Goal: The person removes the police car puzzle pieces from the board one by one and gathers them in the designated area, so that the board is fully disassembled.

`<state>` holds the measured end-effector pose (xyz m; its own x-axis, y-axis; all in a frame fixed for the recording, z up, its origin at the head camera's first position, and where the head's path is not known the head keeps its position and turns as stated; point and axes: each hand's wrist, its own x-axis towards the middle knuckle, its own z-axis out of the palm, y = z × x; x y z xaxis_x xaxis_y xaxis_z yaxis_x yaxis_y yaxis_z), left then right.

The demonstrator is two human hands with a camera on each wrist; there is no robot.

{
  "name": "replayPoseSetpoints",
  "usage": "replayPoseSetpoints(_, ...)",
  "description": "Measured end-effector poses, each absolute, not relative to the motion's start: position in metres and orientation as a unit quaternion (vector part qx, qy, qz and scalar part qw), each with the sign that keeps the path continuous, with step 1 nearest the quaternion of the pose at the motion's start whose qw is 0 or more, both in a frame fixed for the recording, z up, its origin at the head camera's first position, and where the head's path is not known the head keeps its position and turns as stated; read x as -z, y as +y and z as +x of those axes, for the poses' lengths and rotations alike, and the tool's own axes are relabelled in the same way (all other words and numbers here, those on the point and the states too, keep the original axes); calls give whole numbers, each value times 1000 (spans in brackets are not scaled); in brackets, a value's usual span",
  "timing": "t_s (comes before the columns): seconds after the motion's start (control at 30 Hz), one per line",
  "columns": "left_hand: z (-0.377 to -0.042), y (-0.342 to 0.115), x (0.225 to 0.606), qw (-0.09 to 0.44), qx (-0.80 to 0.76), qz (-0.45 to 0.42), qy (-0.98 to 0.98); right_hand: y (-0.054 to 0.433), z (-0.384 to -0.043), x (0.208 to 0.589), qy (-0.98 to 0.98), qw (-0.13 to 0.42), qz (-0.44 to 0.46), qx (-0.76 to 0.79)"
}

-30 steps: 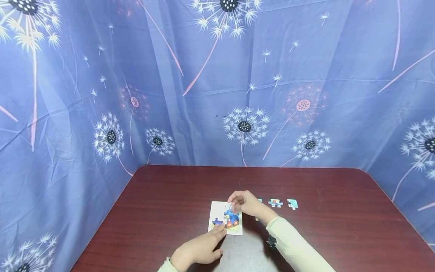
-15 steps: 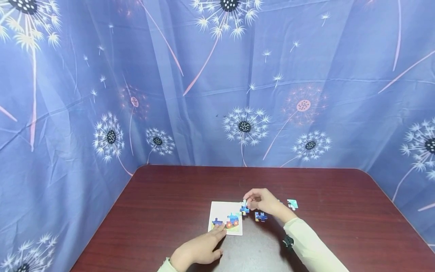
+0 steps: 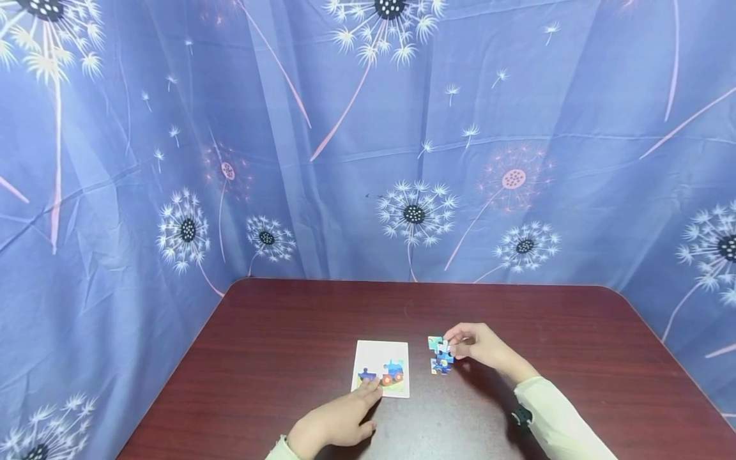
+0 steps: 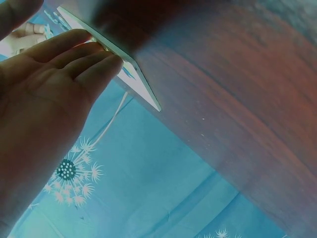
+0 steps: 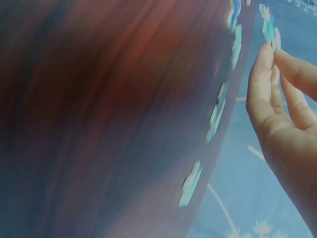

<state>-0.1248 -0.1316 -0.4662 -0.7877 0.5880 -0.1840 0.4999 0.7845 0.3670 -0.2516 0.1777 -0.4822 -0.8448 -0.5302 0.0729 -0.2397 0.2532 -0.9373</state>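
My left hand (image 3: 342,415) lies with its fingers straight on the near edge of a white puzzle board (image 3: 376,356). In the left wrist view those fingertips meet the edge of the board (image 4: 149,95). Pieces of a train picture (image 3: 394,372) fill the board's lower part, partly hidden by the fingers; its upper part is white. To the right of the board, my right hand (image 3: 480,345) pinches a blue puzzle piece (image 3: 443,351) between thumb and fingers. In the right wrist view this jigsaw piece (image 5: 268,26) is raised above the table.
A teal puzzle piece (image 3: 434,342) and a dark blue puzzle piece (image 3: 439,368) lie by the held one on the reddish-brown table (image 3: 287,345). The right wrist view shows more loose pieces (image 5: 216,114) in a row. A blue dandelion-print curtain (image 3: 345,211) hangs behind the table.
My right hand has moved right, lifting the blue puzzle piece away from the board to over the loose pieces. The left hand has stayed in place.
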Motion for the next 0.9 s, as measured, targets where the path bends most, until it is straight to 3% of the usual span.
replayPoseSetpoints(0.53,-124,-133,467,141,-145,292,935,214,-246,492,800,138,-221,541)
replayPoseSetpoints(0.9,-124,-133,467,143,-147,292,934,217,-246,494,824,110,-241,500)
